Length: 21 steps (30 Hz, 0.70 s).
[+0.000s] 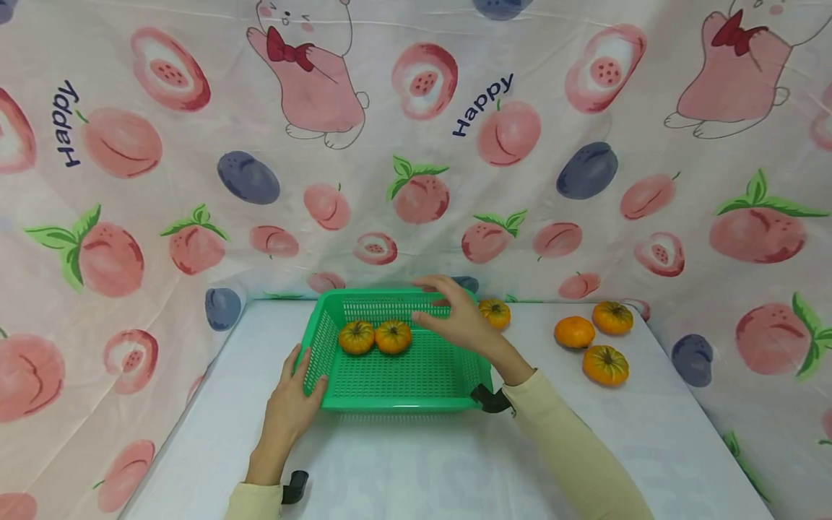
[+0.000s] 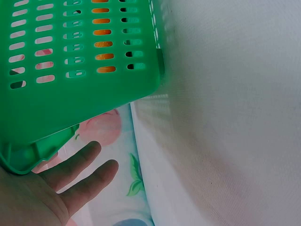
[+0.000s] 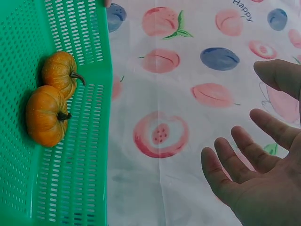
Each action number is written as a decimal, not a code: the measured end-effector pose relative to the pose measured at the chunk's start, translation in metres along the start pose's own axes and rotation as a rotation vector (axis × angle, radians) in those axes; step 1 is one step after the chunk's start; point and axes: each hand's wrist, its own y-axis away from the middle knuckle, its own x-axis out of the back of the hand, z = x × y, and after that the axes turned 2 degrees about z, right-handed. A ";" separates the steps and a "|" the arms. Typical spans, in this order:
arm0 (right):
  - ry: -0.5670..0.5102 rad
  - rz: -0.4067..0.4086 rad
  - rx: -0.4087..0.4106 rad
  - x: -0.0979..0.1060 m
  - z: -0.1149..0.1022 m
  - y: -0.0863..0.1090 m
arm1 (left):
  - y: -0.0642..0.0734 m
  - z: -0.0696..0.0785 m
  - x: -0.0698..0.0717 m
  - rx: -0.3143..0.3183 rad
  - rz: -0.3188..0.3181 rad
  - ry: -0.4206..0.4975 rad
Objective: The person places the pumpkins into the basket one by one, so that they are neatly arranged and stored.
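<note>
Near the back of the white tabletop [image 1: 403, 469], a green basket [image 1: 403, 404] sits with its long side towards the person, just where both hands can get at it. Two orange pumpkins [image 1: 357, 337] [image 1: 393, 336] lie inside, side by side and touching, towards the back left; their squat shape probably helps them sit without rolling, and the basket walls would stop them anyway.

The left hand [image 1: 289, 404] rests at the basket's near left corner, its fingers [image 2: 91, 185] straight and apart, gripping nothing firmly that I can see. I take it to be steadying the basket. The right hand [image 1: 463, 321] hangs over the basket's right side, thumb well away from the spread fingers [image 3: 254, 150], with nothing between them.

Outside, one pumpkin [image 1: 497, 313] sits just beyond the basket's right side, partly behind the right hand. Farther right, three more [image 1: 575, 332] [image 1: 612, 318] [image 1: 606, 365] lie in a loose cluster, likely kept on that side for the right arm's easy reach. Fruit-printed cloth [image 1: 520, 253] hangs behind.
</note>
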 end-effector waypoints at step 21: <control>0.043 0.103 -0.085 0.032 0.029 0.028 | 0.001 0.002 0.000 -0.001 0.006 0.005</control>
